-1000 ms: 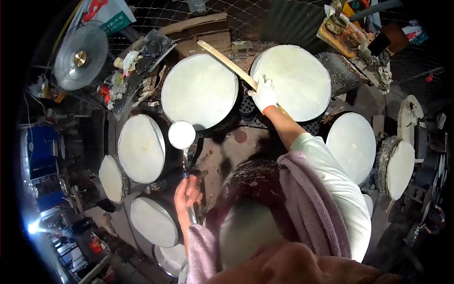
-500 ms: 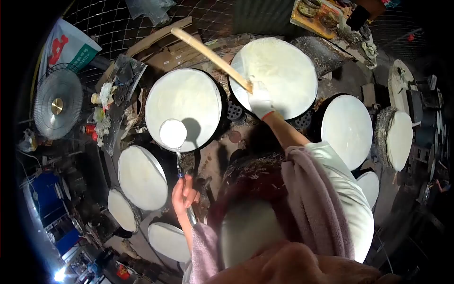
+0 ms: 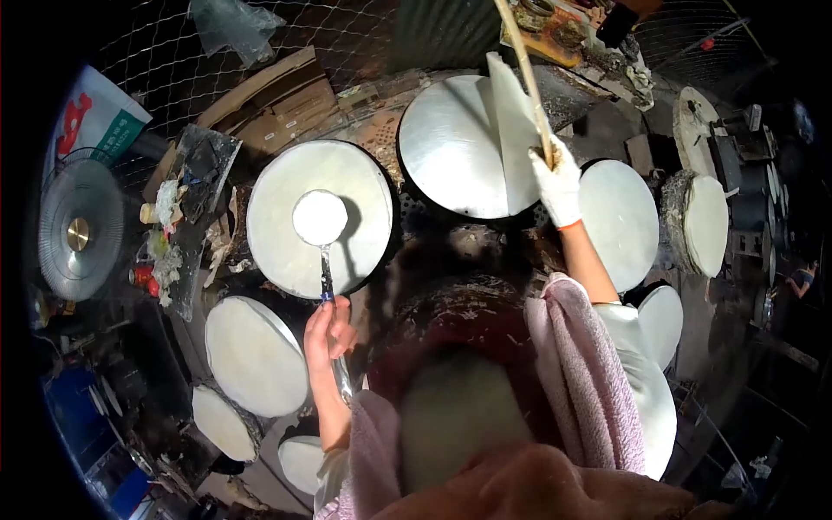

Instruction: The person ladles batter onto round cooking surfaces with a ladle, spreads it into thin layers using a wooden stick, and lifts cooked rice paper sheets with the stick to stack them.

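Observation:
My bare left hand (image 3: 328, 334) is closed around the handle of a ladle (image 3: 320, 218). The ladle's bowl, full of something white, is over the left round plate (image 3: 282, 178), which has a pale layer on it. In a white glove with an orange cuff, my right hand (image 3: 557, 178) grips a long wooden stick (image 3: 523, 65). Beside it, a thin pale sheet (image 3: 516, 143) stands folded up along the right part of the middle round plate (image 3: 446, 147). Bare shiny metal shows on that plate's left part.
More round plates with pale tops stand at the right (image 3: 617, 221) and lower left (image 3: 254, 355). A fan (image 3: 78, 232) and a cluttered board (image 3: 201, 178) are at the left. Cardboard (image 3: 269, 104) and wire mesh lie behind the plates.
The pale sheet has come partly up off the middle plate. My right hand has moved right with the stick, now nearly upright in view. The ladle is now further over the left plate.

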A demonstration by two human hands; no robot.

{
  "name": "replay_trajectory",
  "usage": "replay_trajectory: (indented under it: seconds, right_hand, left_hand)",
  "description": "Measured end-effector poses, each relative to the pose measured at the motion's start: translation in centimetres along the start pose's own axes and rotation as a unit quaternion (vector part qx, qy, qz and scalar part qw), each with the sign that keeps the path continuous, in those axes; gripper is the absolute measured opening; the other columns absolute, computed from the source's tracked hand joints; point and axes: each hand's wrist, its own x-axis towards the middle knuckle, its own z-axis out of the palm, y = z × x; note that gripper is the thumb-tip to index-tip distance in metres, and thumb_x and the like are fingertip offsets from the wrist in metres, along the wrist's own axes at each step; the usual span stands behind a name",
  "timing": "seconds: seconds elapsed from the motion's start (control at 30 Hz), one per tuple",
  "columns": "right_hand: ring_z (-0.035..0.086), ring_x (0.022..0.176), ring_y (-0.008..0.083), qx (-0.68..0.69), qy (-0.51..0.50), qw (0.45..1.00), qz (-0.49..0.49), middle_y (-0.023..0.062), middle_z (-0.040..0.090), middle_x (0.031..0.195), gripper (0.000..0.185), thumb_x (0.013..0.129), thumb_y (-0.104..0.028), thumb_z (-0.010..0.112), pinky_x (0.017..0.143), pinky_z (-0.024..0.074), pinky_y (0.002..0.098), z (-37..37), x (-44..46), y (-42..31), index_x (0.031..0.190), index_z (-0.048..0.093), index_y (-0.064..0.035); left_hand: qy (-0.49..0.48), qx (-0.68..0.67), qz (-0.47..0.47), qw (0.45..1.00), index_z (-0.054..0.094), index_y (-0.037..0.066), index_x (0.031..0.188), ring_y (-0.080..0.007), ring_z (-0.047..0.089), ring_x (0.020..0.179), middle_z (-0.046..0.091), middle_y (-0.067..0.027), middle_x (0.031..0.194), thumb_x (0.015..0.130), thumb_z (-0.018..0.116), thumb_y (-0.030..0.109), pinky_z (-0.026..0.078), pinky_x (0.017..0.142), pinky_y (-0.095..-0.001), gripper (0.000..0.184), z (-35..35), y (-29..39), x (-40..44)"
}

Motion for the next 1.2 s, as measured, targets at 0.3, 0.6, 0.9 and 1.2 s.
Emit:
replay_trajectory:
  seconds: [0.3, 0.6, 0.9, 1.2]
  right_hand:
    - [0.054, 0.086, 0.0069, 0.024, -0.035, 0.999, -0.019, -0.0007, 0.062, 0.1, 0.035, 0.083, -0.008, 0.07, 0.079, 0.0454, 0.0226, -10.5, 8.1, -5.7, 0.116, 0.061, -0.0025]
    - [0.055, 0.071, 0.0073, -0.117, -0.057, 0.99, 0.06, -0.0013, 0.063, 0.084, 0.033, 0.079, -0.024, 0.069, 0.064, 0.0455, 0.0242, -25.1, 19.0, -9.1, 0.103, 0.065, -0.0022]
    - [0.049, 0.054, 0.009, -0.142, 0.06, 0.986, 0.069, -0.0019, 0.06, 0.065, 0.019, 0.069, -0.023, 0.069, 0.046, 0.0364, 0.0257, -44.1, 19.5, -6.3, 0.079, 0.07, -0.0067]
    - [0.049, 0.053, 0.0154, 0.264, 0.373, 0.885, 0.092, -0.0011, 0.056, 0.074, 0.018, 0.078, -0.015, 0.073, 0.046, 0.0417, 0.0312, -70.5, 6.7, 17.5, 0.093, 0.067, -0.0069]
  left_hand:
    - [-0.036, -0.006, -0.027, 0.999, 0.057, -0.001, 0.105, -0.0062, 0.027, 0.035, 0.04, 0.0028, 0.061, 0.098, 0.043, 0.022, 0.024, 0.037, -0.0219, 0.028, -0.1, 1.0, 2.4]
    - [-0.061, 0.023, -0.035, 0.997, 0.06, 0.0, 0.103, -0.0059, 0.027, 0.035, 0.04, 0.0038, 0.062, 0.099, 0.042, 0.022, 0.025, 0.038, -0.0227, 0.029, 3.0, -1.4, 4.5]
    - [-0.043, 0.03, -0.041, 0.998, 0.059, 0.003, 0.101, -0.0014, 0.025, 0.035, 0.043, 0.0082, 0.061, 0.096, 0.049, 0.028, 0.02, 0.04, -0.0185, 0.028, 13.2, -10.5, 4.9]
    - [-0.044, -0.019, -0.004, 0.999, 0.052, -0.001, 0.104, -0.0008, 0.032, 0.035, 0.044, 0.0055, 0.063, 0.1, 0.041, 0.022, 0.022, 0.038, -0.0187, 0.027, 25.0, -20.0, 1.5]
